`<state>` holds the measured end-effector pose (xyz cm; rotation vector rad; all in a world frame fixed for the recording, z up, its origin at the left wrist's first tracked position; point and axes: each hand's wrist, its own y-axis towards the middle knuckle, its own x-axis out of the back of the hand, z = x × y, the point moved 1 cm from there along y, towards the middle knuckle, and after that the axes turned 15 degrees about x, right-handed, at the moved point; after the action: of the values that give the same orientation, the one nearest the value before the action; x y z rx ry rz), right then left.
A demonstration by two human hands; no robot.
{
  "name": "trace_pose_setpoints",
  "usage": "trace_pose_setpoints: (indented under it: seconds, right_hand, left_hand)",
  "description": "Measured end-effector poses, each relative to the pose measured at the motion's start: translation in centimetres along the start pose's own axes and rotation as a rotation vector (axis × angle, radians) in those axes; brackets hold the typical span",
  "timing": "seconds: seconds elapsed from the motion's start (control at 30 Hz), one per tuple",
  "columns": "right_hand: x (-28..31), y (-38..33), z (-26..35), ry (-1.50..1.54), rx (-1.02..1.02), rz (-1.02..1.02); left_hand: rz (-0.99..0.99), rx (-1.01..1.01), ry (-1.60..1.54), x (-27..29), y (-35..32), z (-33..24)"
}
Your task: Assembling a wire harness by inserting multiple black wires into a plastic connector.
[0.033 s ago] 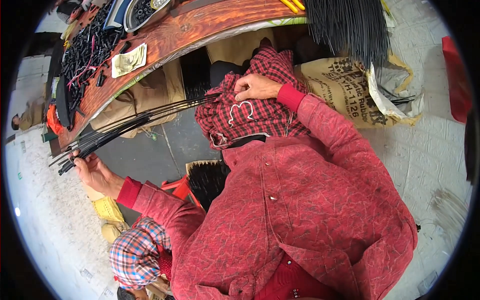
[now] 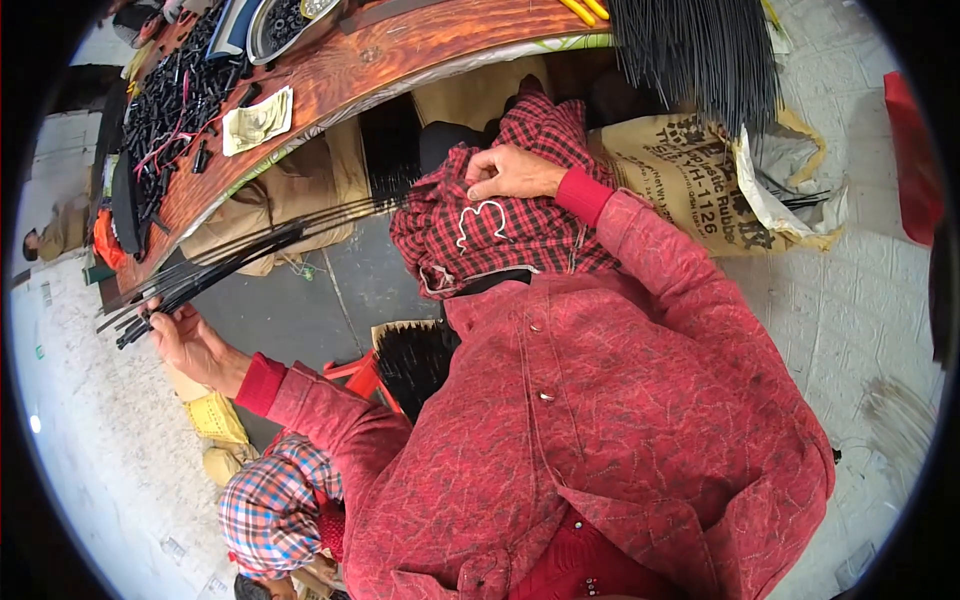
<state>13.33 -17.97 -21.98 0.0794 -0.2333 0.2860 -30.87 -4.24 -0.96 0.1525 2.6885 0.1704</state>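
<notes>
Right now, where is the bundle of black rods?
In the head view, the rods lie at left, gripped at one end by the left hand, below the wooden table edge.

Left hand (image 2: 195,345) gripping black rods (image 2: 240,260)

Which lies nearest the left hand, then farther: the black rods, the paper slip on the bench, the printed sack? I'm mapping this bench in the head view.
1. Black rods: in the left hand.
2. Paper slip: on the bench above.
3. Printed sack: far right.
</notes>
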Motion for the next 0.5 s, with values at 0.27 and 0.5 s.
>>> trace_pose_setpoints:
  seconds: [0.27,0.5]
  right_hand:
    - [2.2,-3.0,4.3,0.501,-0.011,0.378]
    - [5.6,-9.2,2.2,0.557,-0.386,0.558]
  left_hand:
    - [0.098,-0.08,0.108,-5.0,0.4,0.2]
    - [0.088,-0.272,-0.071,-3.0,0.3,-4.5]
